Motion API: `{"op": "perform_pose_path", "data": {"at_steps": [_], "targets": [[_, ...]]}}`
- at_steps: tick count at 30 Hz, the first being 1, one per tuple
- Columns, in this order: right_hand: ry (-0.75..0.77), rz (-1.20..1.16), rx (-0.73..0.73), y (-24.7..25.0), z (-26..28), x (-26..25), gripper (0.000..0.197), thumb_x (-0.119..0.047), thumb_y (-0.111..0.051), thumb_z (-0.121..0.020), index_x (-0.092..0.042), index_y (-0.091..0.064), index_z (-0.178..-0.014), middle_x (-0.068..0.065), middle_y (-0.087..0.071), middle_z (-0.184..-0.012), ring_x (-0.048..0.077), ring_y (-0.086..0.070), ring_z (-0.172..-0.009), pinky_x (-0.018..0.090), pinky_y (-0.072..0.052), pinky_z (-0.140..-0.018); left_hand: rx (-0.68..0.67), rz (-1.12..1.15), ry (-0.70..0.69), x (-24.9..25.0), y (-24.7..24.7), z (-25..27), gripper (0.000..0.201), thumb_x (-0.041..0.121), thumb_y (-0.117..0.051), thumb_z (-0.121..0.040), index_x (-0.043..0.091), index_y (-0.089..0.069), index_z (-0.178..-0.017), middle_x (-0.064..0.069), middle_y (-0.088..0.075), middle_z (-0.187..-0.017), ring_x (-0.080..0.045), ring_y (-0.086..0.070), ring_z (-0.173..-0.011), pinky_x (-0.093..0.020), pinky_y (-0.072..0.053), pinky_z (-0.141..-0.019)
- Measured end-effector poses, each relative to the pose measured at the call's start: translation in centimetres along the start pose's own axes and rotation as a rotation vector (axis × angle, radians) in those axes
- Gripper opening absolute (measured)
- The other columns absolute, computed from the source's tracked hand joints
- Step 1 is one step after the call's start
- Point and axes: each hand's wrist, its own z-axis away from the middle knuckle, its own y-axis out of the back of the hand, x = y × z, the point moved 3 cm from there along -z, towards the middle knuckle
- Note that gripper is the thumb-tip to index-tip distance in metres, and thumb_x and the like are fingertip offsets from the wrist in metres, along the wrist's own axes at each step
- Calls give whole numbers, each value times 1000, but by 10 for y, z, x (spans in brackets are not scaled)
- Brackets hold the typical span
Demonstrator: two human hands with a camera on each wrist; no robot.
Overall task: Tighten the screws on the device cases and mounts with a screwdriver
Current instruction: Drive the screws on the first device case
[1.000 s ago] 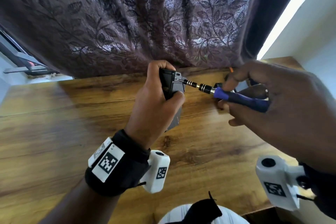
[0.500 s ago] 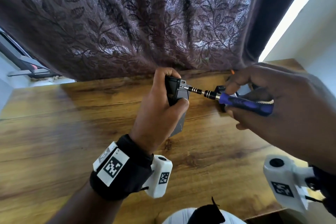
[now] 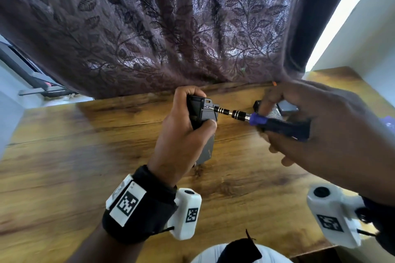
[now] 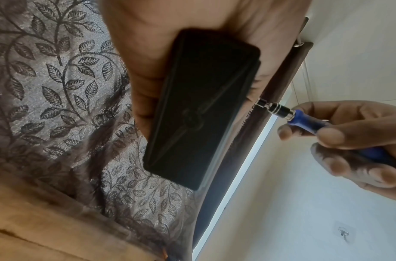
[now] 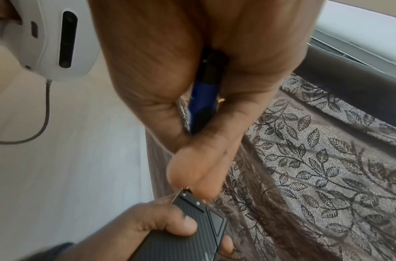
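Observation:
My left hand (image 3: pixel 188 126) grips a black device case (image 3: pixel 203 111) upright above the wooden table (image 3: pixel 64 156). The left wrist view shows the case's flat black back (image 4: pixel 199 113) held in the palm. My right hand (image 3: pixel 316 121) holds a blue-handled screwdriver (image 3: pixel 275 125) with a black and silver bit holder (image 3: pixel 233 113). The bit tip meets the case's top right corner (image 5: pixel 186 191), next to a small screw (image 5: pixel 197 203). The right hand's fingers (image 4: pixel 333 136) curl round the blue handle (image 4: pixel 304 121).
A dark leaf-patterned curtain (image 3: pixel 171 28) hangs along the table's far edge. Another grey device (image 3: pixel 284 109) lies on the table behind my right hand. A white wall (image 3: pixel 374 38) stands at the right. Bare wood (image 3: pixel 53 177) stretches to the left.
Both hands with the case and screwdriver have shifted slightly; the bit stays at the case's top corner. The right hand's fingers have moved on the handle.

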Motion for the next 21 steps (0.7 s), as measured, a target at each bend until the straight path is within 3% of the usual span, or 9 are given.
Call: {"op": "perform_pose_path", "data": {"at_steps": [3,7,10,12,14,18,21], "targets": [[-10,-49,52,3,1,2,24,-25,-81,-70,-34,-70,-88,-11,-71,-80,7,-70,-65,38,-58,-62,-10,-12,-6,2,0,1,41,0,-68,-89,25,-47,-113,18,-59,-88,-5,-58,-72,-20,-49,-62],[-84,-79,39,7,3,1,19,-39,-78,-70,-35,-69,-87,-21,-73,-86,-1,-70,-70,39,-59,-69,-21,-66,-31,4,-2,2,43,-2,-69,-88,24,-46,-113,13,-59,-89,-3,-56,-73,-22,-48,-62],[-133,-106,22,3,5,4,12,-42,-71,-79,-30,-71,-81,-13,-74,-72,1,-69,-57,45,-60,-67,-34,-72,-23,5,-5,7,42,-1,-68,-89,24,-45,-113,4,-59,-88,-8,-55,-71,-26,-48,-63],[-158,-93,7,-1,6,9,31,-43,-60,-90,-20,-71,-71,-8,-71,-60,4,-68,-51,41,-60,-63,-31,-66,-9,3,-6,8,41,-1,-68,-89,23,-45,-114,3,-59,-90,-10,-55,-71,-25,-49,-62],[-191,-121,-6,-5,8,12,43,-41,-55,-95,-14,-66,-64,-5,-66,-50,7,-65,-42,31,-55,-57,-2,-33,5,1,-7,6,40,1,-68,-89,21,-46,-116,8,-59,-90,-5,-56,-72,-24,-50,-64],[-148,-121,11,-4,8,16,45,-42,-61,-94,-19,-57,-56,-7,-54,-42,10,-50,-30,26,-42,-43,50,10,57,-7,-5,0,41,15,-71,-89,22,-48,-122,9,-62,-97,-6,-62,-79,-29,-54,-69],[-159,-200,54,4,8,30,42,-48,-61,-94,-19,-62,-64,0,-54,-42,13,-45,-26,18,-34,-38,161,191,173,-23,-1,0,42,17,-74,-87,17,-47,-120,1,-65,-106,-7,-66,-87,-31,-58,-73]]}}
